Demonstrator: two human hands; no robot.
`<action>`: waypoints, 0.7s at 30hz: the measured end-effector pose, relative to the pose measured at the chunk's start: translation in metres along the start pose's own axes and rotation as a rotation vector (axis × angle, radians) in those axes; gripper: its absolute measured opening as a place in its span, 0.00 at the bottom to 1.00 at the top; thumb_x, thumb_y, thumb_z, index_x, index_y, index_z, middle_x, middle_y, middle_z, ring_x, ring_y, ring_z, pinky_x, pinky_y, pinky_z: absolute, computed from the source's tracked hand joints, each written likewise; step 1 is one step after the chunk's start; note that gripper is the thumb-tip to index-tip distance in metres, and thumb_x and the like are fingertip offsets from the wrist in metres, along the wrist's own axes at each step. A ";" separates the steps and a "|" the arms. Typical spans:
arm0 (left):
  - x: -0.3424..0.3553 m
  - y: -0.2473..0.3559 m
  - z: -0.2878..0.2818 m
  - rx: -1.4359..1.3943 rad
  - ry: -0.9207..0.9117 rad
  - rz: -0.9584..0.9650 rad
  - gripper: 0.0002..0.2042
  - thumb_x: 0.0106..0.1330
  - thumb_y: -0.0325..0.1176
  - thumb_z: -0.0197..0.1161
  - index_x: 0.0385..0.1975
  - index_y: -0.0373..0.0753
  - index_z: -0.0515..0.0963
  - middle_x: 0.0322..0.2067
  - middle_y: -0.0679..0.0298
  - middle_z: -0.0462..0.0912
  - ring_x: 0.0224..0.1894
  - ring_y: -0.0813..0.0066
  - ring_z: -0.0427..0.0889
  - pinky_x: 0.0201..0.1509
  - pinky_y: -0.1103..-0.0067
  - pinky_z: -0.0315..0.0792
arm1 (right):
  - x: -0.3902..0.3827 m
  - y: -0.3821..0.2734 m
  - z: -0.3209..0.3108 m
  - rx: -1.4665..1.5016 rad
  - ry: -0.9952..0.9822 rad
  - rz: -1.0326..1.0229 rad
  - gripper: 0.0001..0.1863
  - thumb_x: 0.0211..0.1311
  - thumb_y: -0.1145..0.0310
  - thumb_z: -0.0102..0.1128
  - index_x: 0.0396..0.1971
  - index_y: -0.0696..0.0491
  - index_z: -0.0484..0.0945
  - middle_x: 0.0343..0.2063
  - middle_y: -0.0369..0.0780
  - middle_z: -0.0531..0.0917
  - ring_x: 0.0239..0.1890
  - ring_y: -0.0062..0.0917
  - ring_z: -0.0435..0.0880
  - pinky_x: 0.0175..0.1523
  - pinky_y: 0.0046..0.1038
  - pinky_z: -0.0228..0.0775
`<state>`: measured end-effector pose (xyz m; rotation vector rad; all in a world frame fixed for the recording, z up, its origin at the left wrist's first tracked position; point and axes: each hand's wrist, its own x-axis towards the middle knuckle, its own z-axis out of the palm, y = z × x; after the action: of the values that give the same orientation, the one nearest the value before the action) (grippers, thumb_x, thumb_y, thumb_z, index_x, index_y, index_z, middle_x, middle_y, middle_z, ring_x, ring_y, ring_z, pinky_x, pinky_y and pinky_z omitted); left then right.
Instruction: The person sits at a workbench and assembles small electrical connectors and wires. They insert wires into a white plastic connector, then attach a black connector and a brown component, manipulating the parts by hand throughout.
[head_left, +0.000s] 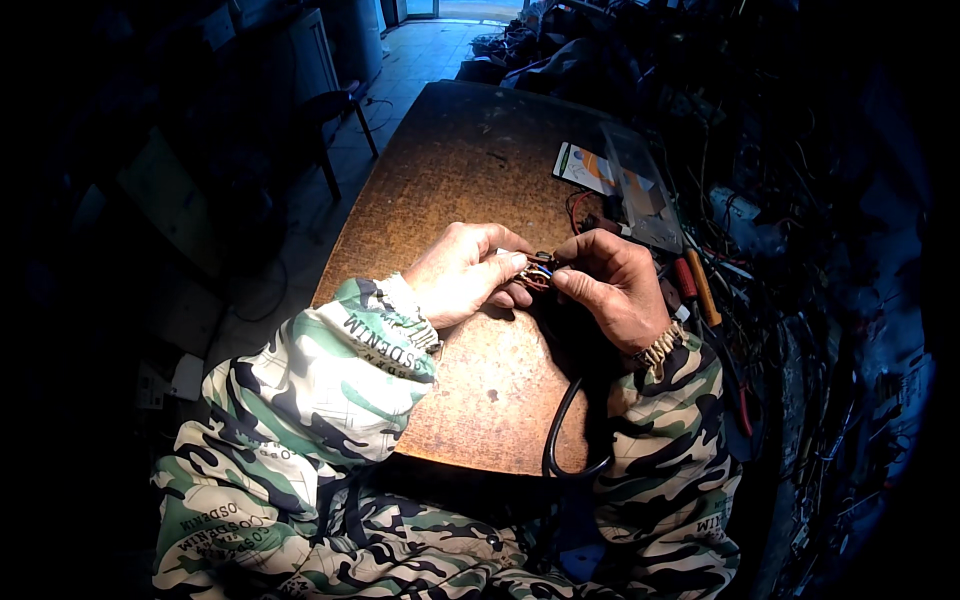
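Over the wooden table (430, 190), both my hands meet at a small bundle of thin wires (538, 272) with brown, blue and pale strands. My left hand (460, 270) is closed on the bundle, thumb on top and fingers curled beneath. From the other side my right hand (620, 285) pinches the wires between thumb and fingertips; the exact strand is too small to make out. A thick black cable (552, 440) loops past the table's front edge near my right forearm. Its upper part is lost in shadow under my right hand.
Beyond my right hand lie a printed card (580, 168), a clear plastic case (645, 195) and a red wire (574, 205). Red (685, 278) and orange (705, 288) tool handles sit at the right edge, beside tangled cables. A dark stool (330, 110) stands far left.
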<state>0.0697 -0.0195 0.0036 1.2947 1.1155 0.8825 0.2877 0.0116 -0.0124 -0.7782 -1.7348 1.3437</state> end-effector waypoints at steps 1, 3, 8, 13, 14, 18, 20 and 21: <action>0.002 0.000 0.002 0.005 -0.018 0.006 0.16 0.75 0.30 0.53 0.54 0.24 0.72 0.39 0.53 0.84 0.36 0.74 0.86 0.39 0.83 0.82 | -0.002 -0.002 -0.002 -0.005 0.010 0.007 0.09 0.63 0.77 0.64 0.41 0.64 0.78 0.32 0.41 0.85 0.33 0.20 0.83 0.39 0.22 0.77; -0.004 -0.003 -0.006 -0.012 0.024 -0.013 0.16 0.75 0.30 0.53 0.54 0.23 0.71 0.39 0.53 0.83 0.36 0.74 0.86 0.39 0.83 0.82 | 0.005 0.004 0.005 -0.011 -0.018 -0.024 0.08 0.63 0.77 0.64 0.40 0.64 0.79 0.31 0.41 0.85 0.33 0.20 0.83 0.38 0.22 0.77; -0.002 -0.008 -0.008 -0.077 -0.002 -0.023 0.16 0.75 0.30 0.53 0.54 0.23 0.71 0.39 0.53 0.83 0.36 0.74 0.86 0.39 0.84 0.82 | 0.004 0.005 0.007 -0.077 0.023 -0.033 0.08 0.61 0.77 0.66 0.38 0.64 0.79 0.32 0.42 0.85 0.33 0.21 0.84 0.39 0.23 0.77; 0.002 -0.002 -0.004 -0.066 -0.063 -0.047 0.16 0.75 0.33 0.55 0.54 0.26 0.72 0.42 0.55 0.83 0.39 0.73 0.86 0.42 0.84 0.81 | -0.002 -0.002 0.000 -0.172 0.046 -0.047 0.10 0.59 0.77 0.67 0.39 0.64 0.80 0.33 0.44 0.86 0.36 0.25 0.86 0.42 0.25 0.78; 0.001 -0.002 -0.005 -0.062 -0.070 -0.042 0.16 0.75 0.33 0.55 0.54 0.26 0.72 0.43 0.54 0.83 0.39 0.73 0.86 0.42 0.84 0.81 | -0.003 -0.003 0.000 -0.180 0.041 -0.039 0.10 0.59 0.77 0.67 0.39 0.64 0.80 0.33 0.45 0.86 0.36 0.25 0.86 0.43 0.26 0.78; -0.005 -0.005 -0.013 -0.054 -0.049 -0.039 0.17 0.75 0.34 0.55 0.54 0.26 0.72 0.43 0.54 0.83 0.39 0.73 0.86 0.42 0.83 0.82 | 0.005 0.002 0.006 -0.215 0.002 -0.103 0.13 0.55 0.77 0.67 0.40 0.64 0.80 0.34 0.46 0.86 0.38 0.28 0.86 0.46 0.29 0.79; -0.005 -0.006 -0.015 -0.056 -0.048 -0.042 0.17 0.75 0.34 0.55 0.54 0.26 0.71 0.43 0.54 0.83 0.39 0.72 0.86 0.42 0.83 0.82 | 0.004 0.000 0.007 -0.241 -0.003 -0.126 0.14 0.54 0.77 0.67 0.40 0.64 0.80 0.35 0.47 0.86 0.39 0.29 0.86 0.47 0.30 0.78; -0.002 -0.005 -0.013 -0.059 -0.069 -0.041 0.17 0.75 0.34 0.55 0.54 0.26 0.71 0.43 0.54 0.83 0.39 0.72 0.86 0.42 0.82 0.82 | 0.001 -0.002 0.003 -0.258 0.009 -0.119 0.14 0.53 0.76 0.66 0.41 0.64 0.80 0.35 0.47 0.86 0.39 0.30 0.86 0.47 0.30 0.78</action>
<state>0.0566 -0.0184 -0.0005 1.2407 1.0506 0.8283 0.2844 0.0109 -0.0105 -0.8057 -1.9399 1.0482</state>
